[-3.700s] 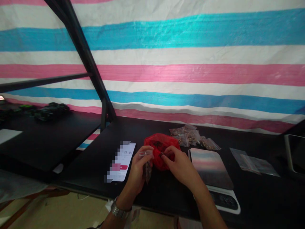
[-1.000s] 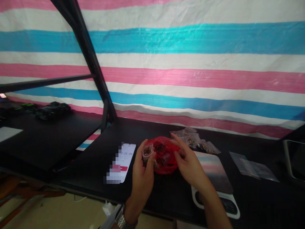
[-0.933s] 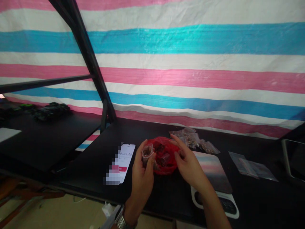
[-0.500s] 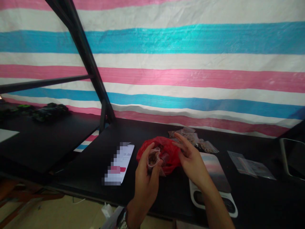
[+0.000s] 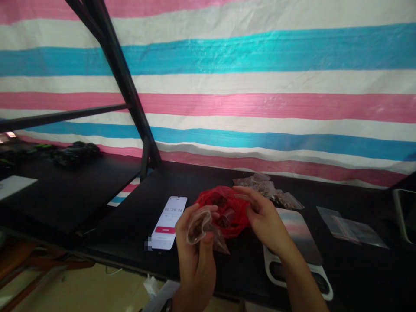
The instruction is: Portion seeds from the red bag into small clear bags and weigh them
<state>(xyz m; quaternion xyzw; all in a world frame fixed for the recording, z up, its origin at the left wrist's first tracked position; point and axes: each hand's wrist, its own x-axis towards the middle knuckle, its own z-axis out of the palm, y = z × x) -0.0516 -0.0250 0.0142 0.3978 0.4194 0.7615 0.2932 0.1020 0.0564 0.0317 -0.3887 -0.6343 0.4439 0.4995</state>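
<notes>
My left hand point(image 5: 196, 264) is closed round a small clear plastic bag point(image 5: 199, 225), its mouth held open upward and brownish pieces showing dimly inside. Just behind it lies an open red plastic bag point(image 5: 238, 223) holding dark brown bits and a small clear cup-like thing, partly hidden. The fingers of my right hand point(image 5: 268, 223) are bent over the red bag's right rim and hold it. A white kitchen scale point(image 5: 300, 238) with a metal plate sits beneath and beside my right forearm.
A phone point(image 5: 169, 221) showing a running timer lies left of my hands. Several filled clear bags point(image 5: 264, 187) are behind the red bag, and flat clear bags point(image 5: 349, 227) lie right of the scale. A black metal frame point(image 5: 125, 82) rises at left before a striped sheet point(image 5: 260, 104).
My left hand has drawn the small bag left and nearer, away from the red bag. My right fingers have come down onto the red bag's rim. The view has shifted slightly.
</notes>
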